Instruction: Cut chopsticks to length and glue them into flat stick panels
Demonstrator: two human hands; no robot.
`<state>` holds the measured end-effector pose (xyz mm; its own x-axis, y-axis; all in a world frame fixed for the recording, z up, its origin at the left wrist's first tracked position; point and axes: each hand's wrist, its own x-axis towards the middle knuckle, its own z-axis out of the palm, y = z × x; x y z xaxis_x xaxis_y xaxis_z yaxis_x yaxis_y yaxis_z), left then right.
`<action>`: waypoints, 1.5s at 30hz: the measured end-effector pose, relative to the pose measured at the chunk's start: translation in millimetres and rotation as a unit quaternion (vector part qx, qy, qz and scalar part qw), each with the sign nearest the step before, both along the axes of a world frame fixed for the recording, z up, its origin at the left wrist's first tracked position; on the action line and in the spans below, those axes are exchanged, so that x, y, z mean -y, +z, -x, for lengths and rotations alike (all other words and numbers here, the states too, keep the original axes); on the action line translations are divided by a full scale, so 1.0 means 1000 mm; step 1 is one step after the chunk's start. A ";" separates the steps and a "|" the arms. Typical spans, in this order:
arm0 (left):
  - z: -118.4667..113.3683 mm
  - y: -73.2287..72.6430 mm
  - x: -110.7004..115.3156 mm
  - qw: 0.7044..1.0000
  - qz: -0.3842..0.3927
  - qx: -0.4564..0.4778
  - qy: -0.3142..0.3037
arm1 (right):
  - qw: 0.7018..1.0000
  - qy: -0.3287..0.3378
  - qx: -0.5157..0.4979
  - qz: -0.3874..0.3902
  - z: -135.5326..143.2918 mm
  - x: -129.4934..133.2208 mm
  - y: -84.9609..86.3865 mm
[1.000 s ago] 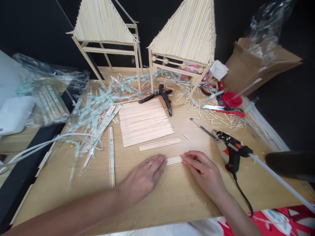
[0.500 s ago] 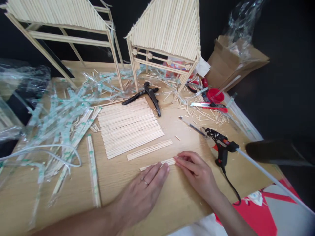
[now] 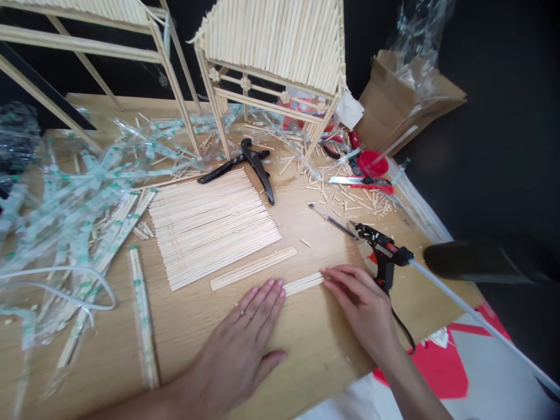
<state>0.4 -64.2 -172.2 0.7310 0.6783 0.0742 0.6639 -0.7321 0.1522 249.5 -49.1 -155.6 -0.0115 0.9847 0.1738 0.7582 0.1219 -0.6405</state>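
A short row of thin wooden sticks point(image 3: 304, 283) lies side by side on the wooden table point(image 3: 301, 350). My left hand point(image 3: 240, 344) rests flat, its fingertips over the left end of that row, thumb spread away. At the right end, the fingers of my right hand point(image 3: 363, 309) pinch the sticks. Just beyond lies another narrow strip of sticks point(image 3: 254, 268), parallel to it. Behind that is a wide mat of sticks point(image 3: 214, 233) set edge to edge. A glue gun point(image 3: 385, 251) lies to the right of my right hand, with a pen-like tool point(image 3: 330, 220) near its nozzle.
Black cutters point(image 3: 258, 166) touch the mat's far edge. Two stick-built house models stand behind, one with a slatted roof point(image 3: 280, 46). Plastic wrappers point(image 3: 87, 181) pile at left. A utility knife point(image 3: 359, 182), red cup point(image 3: 371, 163) and cardboard box point(image 3: 389, 99) are at right.
My left hand has slid left along the sticks and its thumb has spread, baring more of the row. My right hand still pinches the right end. The whole view has shifted.
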 end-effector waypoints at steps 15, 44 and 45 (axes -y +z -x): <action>0.001 0.001 0.001 1.000 -0.003 0.021 0.013 | 0.995 0.064 0.072 -0.016 0.004 0.003 -0.003; 0.000 -0.006 0.002 0.999 -0.011 0.047 0.008 | 0.939 -0.333 0.051 -0.065 -0.063 0.014 -0.015; 0.000 -0.006 0.002 0.999 -0.008 0.047 0.010 | 0.948 -0.311 0.044 -0.046 -0.066 0.006 -0.016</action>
